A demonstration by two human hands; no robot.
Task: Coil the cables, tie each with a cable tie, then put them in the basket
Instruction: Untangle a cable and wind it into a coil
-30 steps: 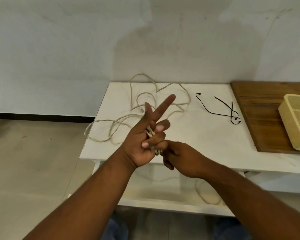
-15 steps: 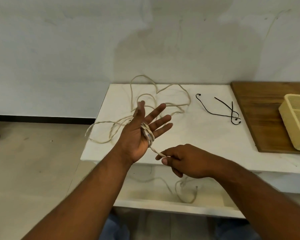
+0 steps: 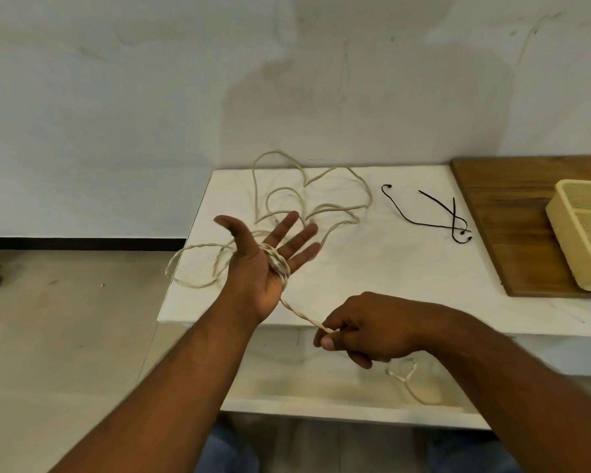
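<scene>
Over the table's [image 3: 372, 268] near edge, your splayed left hand [image 3: 263, 268] wears a few cable [image 3: 301, 314] wraps and your right hand [image 3: 372, 327] pinches the strand, with most slack loose at twelve o'clock and the cable ties [image 3: 423, 224] and basket [image 3: 568, 247] unused.

Bare room: stained white wall [image 3: 151, 97], white table [image 3: 372, 274], concrete floor [image 3: 65, 319].

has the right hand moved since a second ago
Yes. The right hand has dropped toward the person: its fingertips were level with the table front edge, now they sit below it, pinching the cable.
</scene>
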